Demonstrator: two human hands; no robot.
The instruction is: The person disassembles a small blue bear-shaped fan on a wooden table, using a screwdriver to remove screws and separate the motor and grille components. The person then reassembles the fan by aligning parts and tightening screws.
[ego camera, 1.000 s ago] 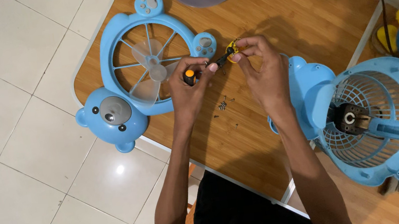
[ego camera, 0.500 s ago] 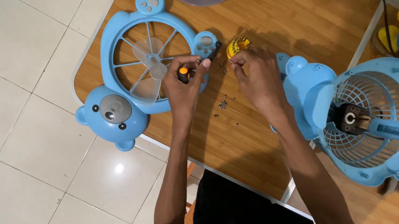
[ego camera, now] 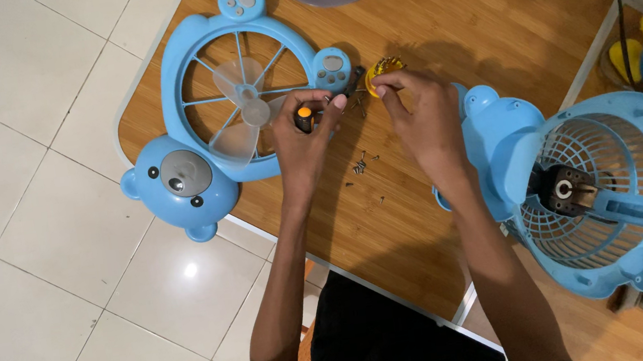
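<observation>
White floor tiles surround a low wooden desk (ego camera: 483, 27) on which a blue bear-shaped fan lies taken apart. Its front guard (ego camera: 235, 92), a spoked ring with a paw badge on top and a bear-face base, rests at the desk's left edge with the translucent fan blade (ego camera: 243, 116) lying on it. Its rear grille housing (ego camera: 597, 202), with the bare motor shaft showing at the centre, sits at the right, partly over the desk's edge.

Left hand (ego camera: 307, 137) is clamped in a grip around a small screwdriver (ego camera: 303, 117) with an orange-capped dark handle, held beside the guard's right ear. Right hand (ego camera: 420, 114) pinches its fingertips together at a small yellow ribbed cap (ego camera: 383, 70) lying on the desk just beyond them; whether the fingers actually hold the cap or only touch it, I cannot tell. Loose screws (ego camera: 359, 165) lie scattered between the two hands.

Judging by the separated halves, the freed blade and the screws already out, the dismantling looks largely done; only small parts are in hand, and the motor sits in its housing
</observation>
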